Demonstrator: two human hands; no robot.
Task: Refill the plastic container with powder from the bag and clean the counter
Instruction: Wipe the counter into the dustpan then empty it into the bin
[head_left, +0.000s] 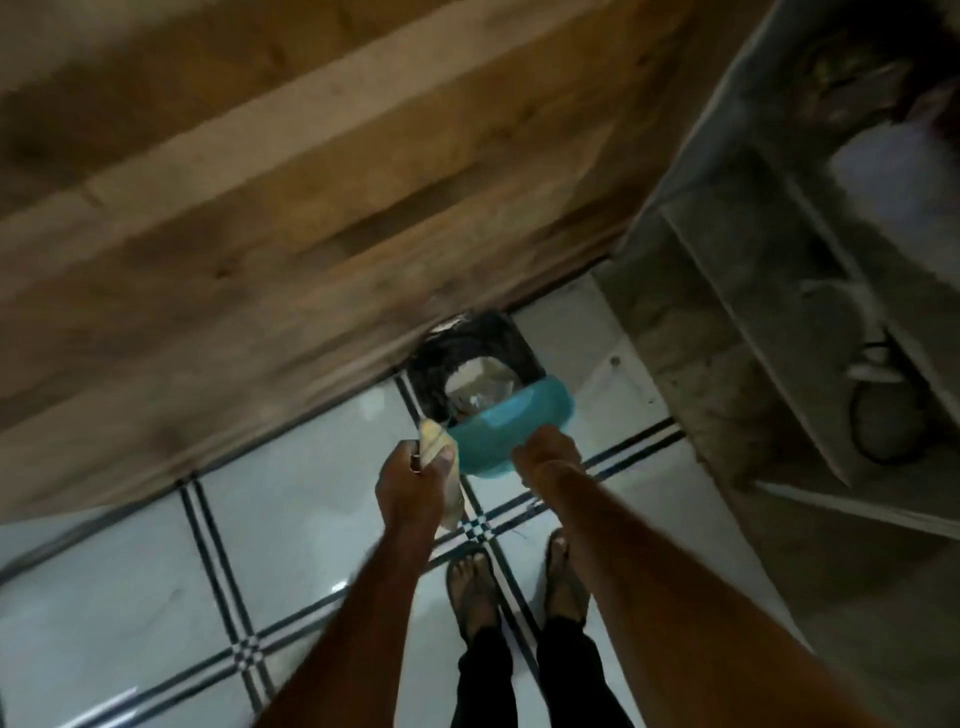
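Disposal looks to be where we are, late in the cleanup: our right hand (548, 452) grips a teal lid (501, 431) over a dark bin (470, 358), and our left hand (415, 480) pinches a crumpled yellowish bag (441, 457). Container and counter stay unseen. We stand on a white tiled floor (291, 488) beside a wooden door (291, 208).

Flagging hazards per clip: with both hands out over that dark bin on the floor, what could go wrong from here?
1. The teal bowl, in the right hand, only partly overlaps the bin; tipped contents could land on the tiled floor.
2. The left hand has a thin grip on a pale wrapper, which could slip.
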